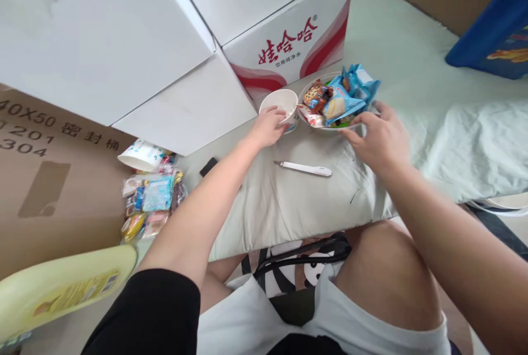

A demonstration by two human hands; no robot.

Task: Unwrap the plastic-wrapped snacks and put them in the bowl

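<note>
My left hand (270, 125) is at the near left rim of a white paper cup (291, 121), its fingers reaching over the edge and closed on it. Right of the cup stands a clear bowl (325, 127) filled with wrapped snacks, among them blue packets (343, 103) and a brown one (317, 96). At the bowl's near right side, my right hand (377, 132) has its thumb and fingers around the rim. A white craft knife (307, 169) lies on the pale cloth in front of the cup and bowl.
White cartons (181, 104) rise behind and left. A dark object (209, 167) lies beside my left forearm. Wrapped snacks (154, 195) and a tipped paper cup (142, 154) sit by a brown box (61, 179). A yellow bottle (70, 283) is near left, a blue container (495, 41) far right.
</note>
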